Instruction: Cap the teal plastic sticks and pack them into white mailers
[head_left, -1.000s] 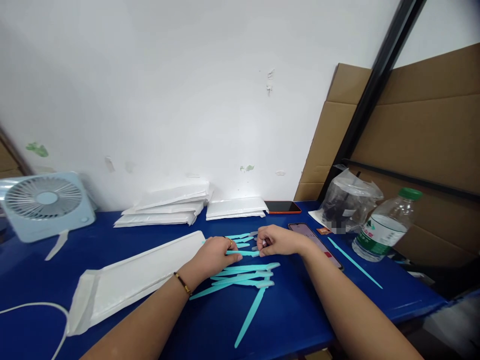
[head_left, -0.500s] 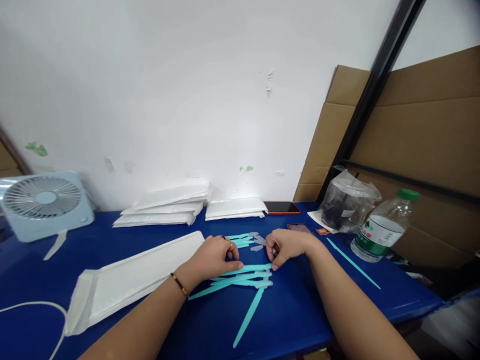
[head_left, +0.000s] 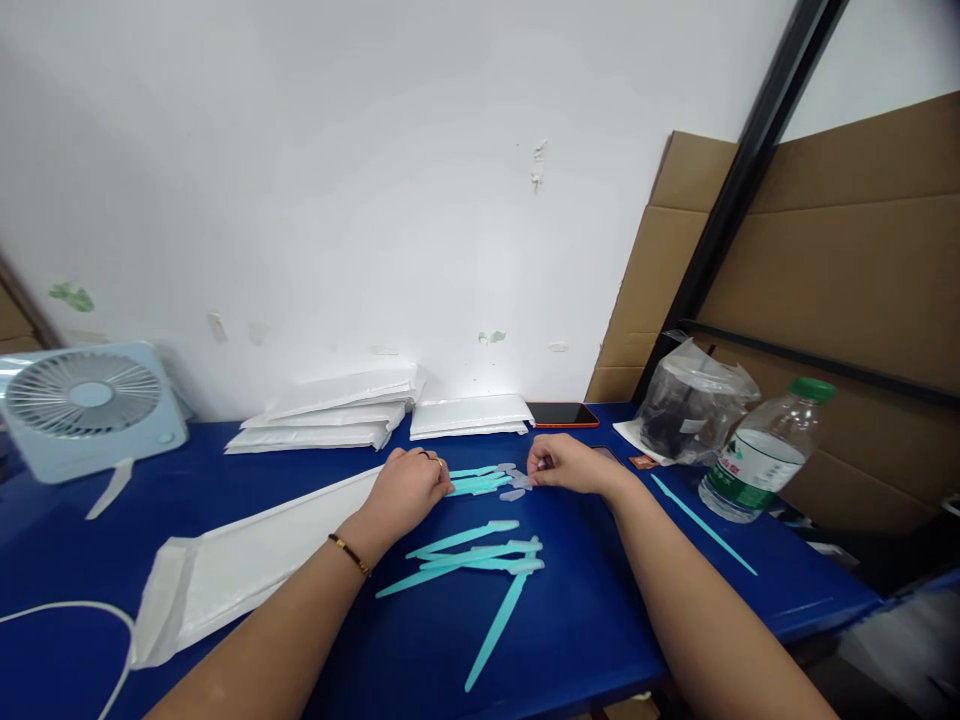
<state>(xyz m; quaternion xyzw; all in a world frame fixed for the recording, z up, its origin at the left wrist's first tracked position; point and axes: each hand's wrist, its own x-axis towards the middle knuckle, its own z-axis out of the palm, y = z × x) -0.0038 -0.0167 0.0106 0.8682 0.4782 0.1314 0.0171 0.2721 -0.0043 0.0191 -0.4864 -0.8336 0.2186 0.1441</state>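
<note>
Left hand (head_left: 411,487): fingers curled nearly closed at the slim, tapered turquoise sticks (head_left: 480,484), mid-table. Right hand (head_left: 566,464): fingertips pinched at the translucent, rounded caps (head_left: 513,494); grip on either indeterminable.

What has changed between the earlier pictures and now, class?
The left hand and right hand have moved farther from the person, off the near teal sticks to the far ones; whether either grips one is unclear. The fan, bottle and lone right-hand stick stayed put.
</note>
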